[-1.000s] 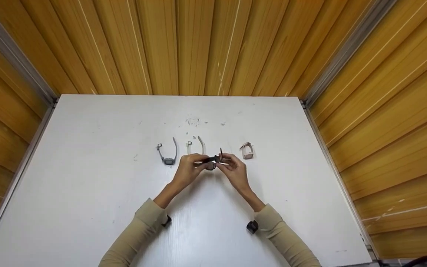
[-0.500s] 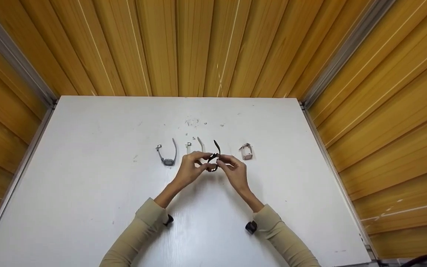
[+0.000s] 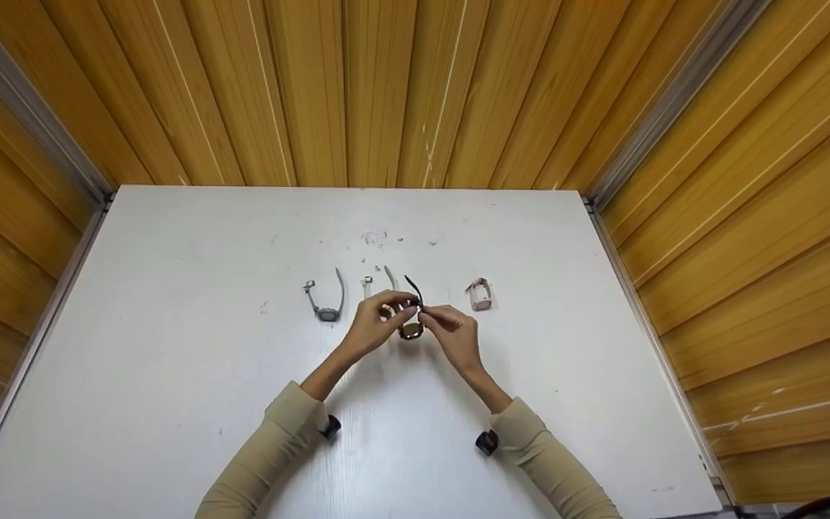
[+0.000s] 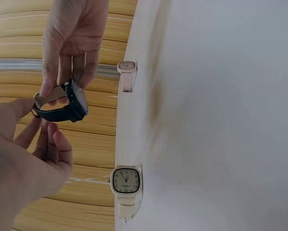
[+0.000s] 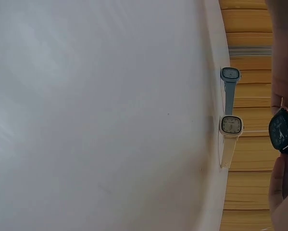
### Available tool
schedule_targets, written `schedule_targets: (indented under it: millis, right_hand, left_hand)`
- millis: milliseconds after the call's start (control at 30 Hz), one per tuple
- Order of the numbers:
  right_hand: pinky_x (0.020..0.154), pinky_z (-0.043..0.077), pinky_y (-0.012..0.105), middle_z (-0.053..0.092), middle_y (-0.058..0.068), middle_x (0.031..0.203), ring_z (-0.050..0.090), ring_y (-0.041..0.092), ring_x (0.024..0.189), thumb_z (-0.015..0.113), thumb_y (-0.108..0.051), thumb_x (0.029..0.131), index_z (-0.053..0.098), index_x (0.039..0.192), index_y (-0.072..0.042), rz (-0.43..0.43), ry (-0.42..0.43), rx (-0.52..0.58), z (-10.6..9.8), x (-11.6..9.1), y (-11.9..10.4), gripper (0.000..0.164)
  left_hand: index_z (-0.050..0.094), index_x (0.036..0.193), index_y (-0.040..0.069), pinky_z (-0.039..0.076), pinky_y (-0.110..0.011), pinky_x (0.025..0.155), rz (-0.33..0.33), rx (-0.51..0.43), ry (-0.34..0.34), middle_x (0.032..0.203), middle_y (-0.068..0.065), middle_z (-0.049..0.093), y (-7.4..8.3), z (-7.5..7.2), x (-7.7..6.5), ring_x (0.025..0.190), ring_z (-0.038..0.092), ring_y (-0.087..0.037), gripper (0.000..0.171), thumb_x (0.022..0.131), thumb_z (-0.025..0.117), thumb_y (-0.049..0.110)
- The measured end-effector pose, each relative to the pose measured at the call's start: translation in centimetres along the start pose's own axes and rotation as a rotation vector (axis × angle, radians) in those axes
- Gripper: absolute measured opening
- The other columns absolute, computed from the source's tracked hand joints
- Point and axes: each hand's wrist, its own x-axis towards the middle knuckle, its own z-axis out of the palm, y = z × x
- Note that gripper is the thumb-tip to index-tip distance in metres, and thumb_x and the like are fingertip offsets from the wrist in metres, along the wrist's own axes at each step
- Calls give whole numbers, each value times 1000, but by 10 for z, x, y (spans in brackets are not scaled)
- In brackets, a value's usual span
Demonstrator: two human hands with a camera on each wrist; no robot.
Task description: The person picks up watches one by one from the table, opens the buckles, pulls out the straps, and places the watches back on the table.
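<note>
A black wristwatch (image 3: pixel 411 331) hangs between both hands over the middle of the table, its case below the fingers and one dark strap end sticking up past them. My left hand (image 3: pixel 375 324) pinches the strap near the buckle. With thumb and fingers, my right hand (image 3: pixel 456 335) pinches the strap from the other side. In the left wrist view the black watch (image 4: pixel 57 114) is bent into a loop, tan on the strap's inside, both hands meeting at it. The right wrist view shows its dark dial (image 5: pixel 281 131), with the strap partly out of frame.
On the white table (image 3: pixel 170 360), a grey watch (image 3: pixel 328 314) lies with its strap unfastened at left. A white watch (image 4: pixel 126 180) lies beside it, partly behind my left hand. A pink watch (image 3: pixel 482 303), strap looped, lies at right. Wood-look panels (image 3: pixel 372 94) stand behind.
The black watch has turned so its case now hangs lower, beneath the fingers. Its strap end now points up and left. Both hands stay close together with small finger shifts.
</note>
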Motion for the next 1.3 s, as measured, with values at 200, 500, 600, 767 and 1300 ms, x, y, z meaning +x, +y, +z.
schedule_targets:
  millis: [200, 500, 600, 767, 1300]
  right_hand:
    - [77, 60, 16, 73, 29, 98, 72, 5, 84, 71, 12, 88, 71, 101, 17, 0, -10, 3, 3, -2, -17, 14]
    - [81, 59, 16, 71, 33, 104, 72, 6, 88, 71, 11, 88, 69, 108, 16, 39, -36, 2, 2, -4, -19, 20]
    - [81, 59, 16, 71, 35, 105, 72, 7, 89, 71, 12, 88, 69, 109, 16, 30, -40, -3, 2, -5, -19, 22]
    - [80, 59, 17, 69, 35, 102, 73, 11, 88, 71, 13, 87, 67, 109, 17, 12, -8, 6, 3, -4, -20, 23]
    - [82, 59, 16, 70, 33, 103, 71, 7, 90, 71, 12, 88, 68, 110, 15, -8, -7, -3, 7, -6, -16, 23]
  left_hand:
    - [75, 111, 2, 46, -17, 71, -27, -7, 35, 98, -14, 73, 1, 4, 1, 85, 58, -8, 20, 94, 74, 12]
    - [73, 106, -8, 46, -16, 70, -17, -17, 58, 101, -24, 73, 26, 2, -3, 86, 61, -9, 15, 94, 70, 2]
    - [72, 105, -8, 48, -17, 70, -4, -42, 52, 100, -24, 72, 38, -1, -6, 86, 61, -7, 14, 94, 69, 1]
    - [73, 106, -9, 51, -22, 74, -3, -44, 39, 102, -25, 73, 42, -3, -7, 85, 61, -5, 16, 93, 70, 0]
    - [75, 106, -9, 47, -17, 72, -8, -11, 36, 98, -24, 74, 40, -5, -9, 81, 58, -4, 17, 92, 71, 1]
